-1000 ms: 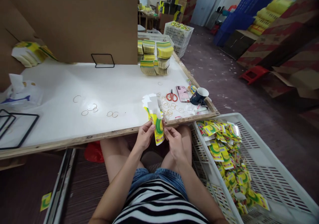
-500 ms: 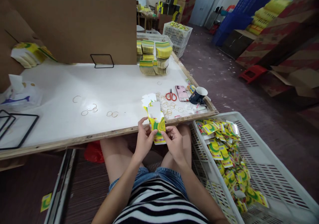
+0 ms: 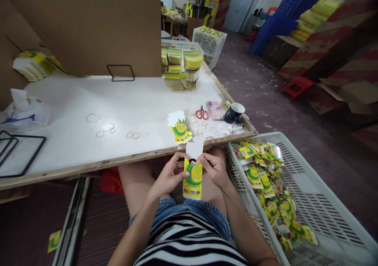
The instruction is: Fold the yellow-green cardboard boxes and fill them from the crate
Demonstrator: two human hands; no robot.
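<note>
Above my lap, just in front of the table edge, I hold a flat yellow-and-green printed card packet (image 3: pixel 193 181) with its white flap standing up. My left hand (image 3: pixel 171 175) grips its left edge, thumb across the front. The fingers of my right hand (image 3: pixel 214 169) pinch the upper right edge by the opening. A small dark curved piece (image 3: pixel 192 160) shows at the mouth of the packet; I cannot make out what it is. Beyond my hands, a fanned pile of similar packets (image 3: pixel 180 131) lies on the white table (image 3: pixel 73 100).
Right of the packets lie loose rubber bands (image 3: pixel 201 125), red-handled scissors (image 3: pixel 202 113) and a dark mug (image 3: pixel 234 113). Bundled yellow cards (image 3: pixel 193 60) stand farther back. A white plastic crate (image 3: pixel 319 195) full of packets sits at my right. Black wire frames (image 3: pixel 29 155) are on the left.
Both hands have drawn the packet toward me and slightly right, away from the pile. Its front now shows more fully, and a dark curved piece is visible at its opening.
</note>
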